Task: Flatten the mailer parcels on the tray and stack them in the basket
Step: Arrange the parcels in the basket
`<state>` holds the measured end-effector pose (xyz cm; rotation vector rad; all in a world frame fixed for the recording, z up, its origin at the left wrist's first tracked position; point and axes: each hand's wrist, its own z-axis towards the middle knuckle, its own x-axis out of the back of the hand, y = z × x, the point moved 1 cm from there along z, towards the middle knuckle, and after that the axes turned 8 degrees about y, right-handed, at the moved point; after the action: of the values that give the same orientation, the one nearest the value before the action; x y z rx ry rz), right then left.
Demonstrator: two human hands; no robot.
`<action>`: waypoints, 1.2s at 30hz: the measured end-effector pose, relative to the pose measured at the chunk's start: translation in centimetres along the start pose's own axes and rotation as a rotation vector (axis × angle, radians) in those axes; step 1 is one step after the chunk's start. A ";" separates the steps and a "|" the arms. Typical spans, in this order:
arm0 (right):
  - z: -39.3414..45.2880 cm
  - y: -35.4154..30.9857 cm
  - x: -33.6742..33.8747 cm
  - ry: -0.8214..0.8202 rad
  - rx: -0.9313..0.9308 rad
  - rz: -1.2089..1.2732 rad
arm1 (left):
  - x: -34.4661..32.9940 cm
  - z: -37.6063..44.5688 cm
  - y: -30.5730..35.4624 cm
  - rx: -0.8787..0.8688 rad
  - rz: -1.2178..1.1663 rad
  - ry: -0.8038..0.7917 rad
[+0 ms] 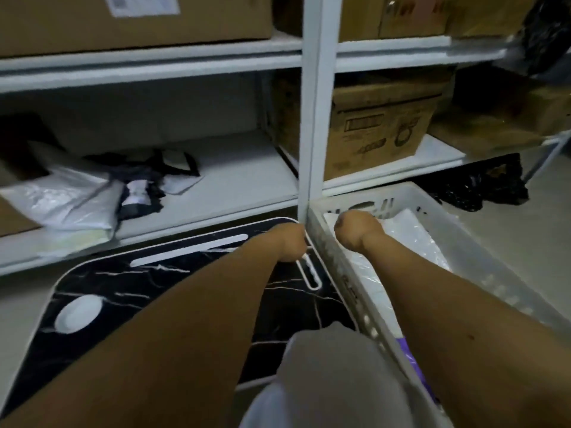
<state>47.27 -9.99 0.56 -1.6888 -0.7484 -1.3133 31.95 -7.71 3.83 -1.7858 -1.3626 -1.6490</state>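
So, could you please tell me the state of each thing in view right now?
Left hand: over the tray's far right corner, fingers hidden, grip unclear.
Right hand: inside the basket above the white mailers, fingers hidden.
Tray: black marbled, bare where it shows.
Basket: white, mailers lying in it.
Shelf parcels: loose, crumpled pile on the lower shelf.
Cardboard box: shelved, flaps closed.

Shelf post [312, 118] between tray [154, 288] and basket [355, 291]
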 end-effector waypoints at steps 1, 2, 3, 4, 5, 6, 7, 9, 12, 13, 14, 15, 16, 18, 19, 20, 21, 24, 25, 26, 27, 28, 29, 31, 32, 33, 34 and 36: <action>0.1 -2.0 0.3 0.001 0.057 -0.024 | 0.7 -0.9 -2.0 0.047 -0.001 0.021; 0.0 -4.5 0.3 -0.011 0.120 -0.046 | 1.3 -1.9 -4.3 0.100 -0.005 0.042; 0.0 -7.3 -0.1 -0.041 0.190 -0.063 | 2.0 -3.1 -6.8 0.153 -0.011 0.069; 0.1 -9.2 -0.5 -0.072 0.239 -0.077 | 2.4 -4.0 -8.5 0.191 -0.017 0.081; -0.2 -11.8 -1.1 -0.101 0.289 -0.092 | 2.9 -5.2 -10.9 0.237 -0.028 0.105; -0.4 -14.0 -1.8 -0.111 0.331 -0.098 | 3.2 -6.3 -12.8 0.276 -0.044 0.121; -0.6 -15.9 -2.3 -0.112 0.369 -0.103 | 3.6 -7.2 -14.4 0.308 -0.061 0.143; -1.5 -20.1 -3.8 -0.097 0.451 -0.110 | 4.2 -9.2 -18.0 0.384 -0.097 0.186; -3.1 -25.9 -6.4 -0.083 0.538 -0.072 | 4.4 -11.7 -23.0 0.477 -0.133 0.226; -3.5 -27.7 -7.4 -0.079 0.569 -0.052 | 4.3 -12.3 -24.6 0.505 -0.144 0.236; -4.0 -29.9 -8.8 -0.076 0.601 -0.036 | 4.0 -13.1 -26.7 0.541 -0.152 0.245; -4.3 -31.2 -9.8 -0.065 0.627 -0.015 | 3.8 -13.5 -27.9 0.569 -0.172 0.255; -4.7 -32.7 -10.9 -0.066 0.659 -0.001 | 3.5 -13.9 -29.5 0.600 -0.188 0.269; -5.3 -35.5 -13.0 -0.077 0.721 0.019 | 3.3 -14.3 -32.1 0.643 -0.207 0.294; -5.4 -36.5 -13.7 -0.078 0.746 0.029 | 3.3 -14.3 -33.1 0.654 -0.216 0.306; -5.3 -38.0 -14.7 -0.070 0.767 0.034 | 3.3 -14.0 -34.4 0.658 -0.223 0.317; -5.0 -39.2 -15.2 -0.049 0.784 0.034 | 3.3 -13.7 -35.2 0.652 -0.230 0.329; -3.6 -43.1 -16.7 0.029 0.820 -0.006 | 2.9 -12.4 -37.7 0.637 -0.258 0.320; -3.2 -44.0 -16.9 0.043 0.825 -0.022 | 2.7 -11.9 -38.3 0.628 -0.273 0.312; -2.9 -45.2 -17.4 0.043 0.827 -0.047 | 2.3 -11.6 -39.0 0.623 -0.287 0.303; -2.6 -45.9 -17.6 0.037 0.826 -0.077 | 2.0 -11.2 -39.4 0.612 -0.298 0.296; -2.3 -46.7 -18.2 0.017 0.823 -0.121 | 1.6 -11.0 -39.9 0.606 -0.308 0.286; -2.1 -47.2 -18.6 -0.009 0.812 -0.161 | 1.2 -10.7 -40.2 0.599 -0.316 0.279; -1.6 -47.7 -19.4 -0.079 0.759 -0.191 | 0.6 -10.2 -40.7 0.592 -0.323 0.271; -1.3 -47.9 -19.9 -0.105 0.731 -0.172 | 0.4 -10.0 -40.9 0.592 -0.322 0.270; -1.2 -47.9 -20.3 -0.116 0.711 -0.146 | 0.2 -9.8 -41.0 0.593 -0.321 0.272; -1.1 -47.9 -20.7 -0.114 0.702 -0.121 | 0.0 -9.7 -41.3 0.597 -0.321 0.274; -1.2 -48.0 -21.1 -0.071 0.719 -0.067 | -0.4 -9.7 -41.5 0.600 -0.318 0.277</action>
<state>0.28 12.03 -7.28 -1.1343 -1.1587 -0.8688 -7.21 4.24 -8.01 -1.0055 -1.8207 -1.3511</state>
